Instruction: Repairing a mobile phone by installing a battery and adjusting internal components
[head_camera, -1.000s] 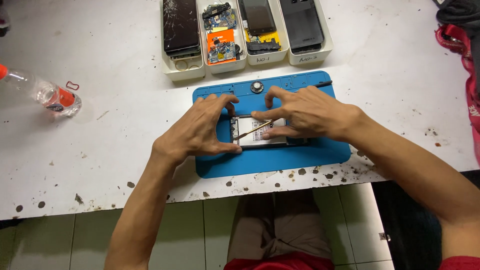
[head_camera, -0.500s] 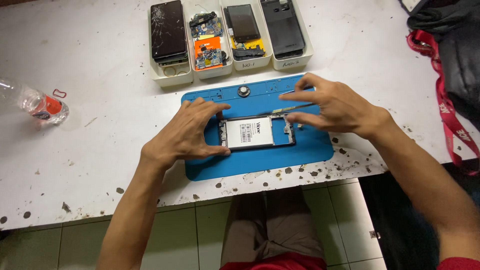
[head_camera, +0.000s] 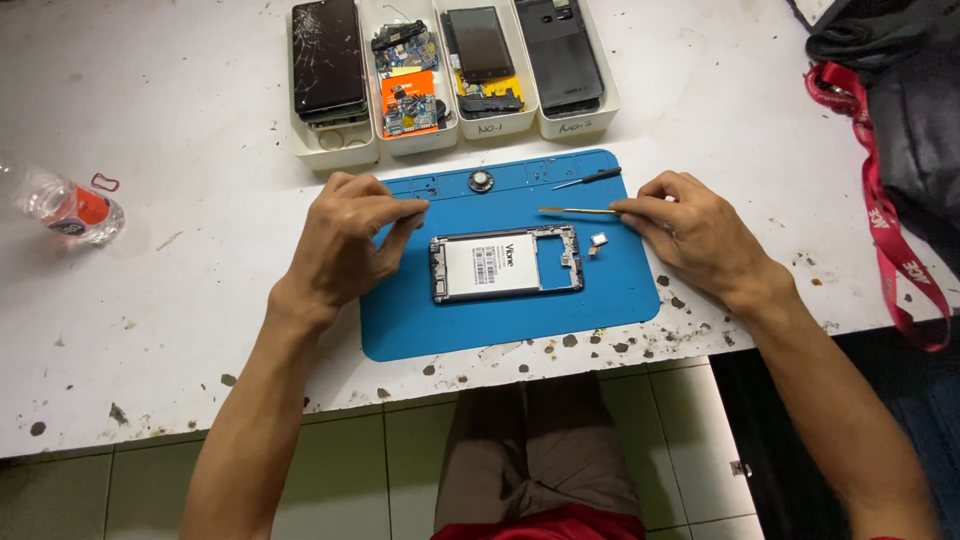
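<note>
Hands apart: the left hand (head_camera: 345, 240) pinches something tiny, the right hand (head_camera: 690, 232) grips tweezers (head_camera: 578, 210). Loose parts (head_camera: 597, 243) beside the phone (head_camera: 506, 264) could easily get knocked off the mat (head_camera: 420, 325).

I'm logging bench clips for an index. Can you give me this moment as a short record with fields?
surface: white table with a blue mat
on mat: opened phone, screwdriver, small loose parts
left hand: on the mat's left edge beside the phone, fingertips pinched together
right hand: holds tweezers by one end
behind mat: four white trays of phone parts
far left: plastic bottle
</note>
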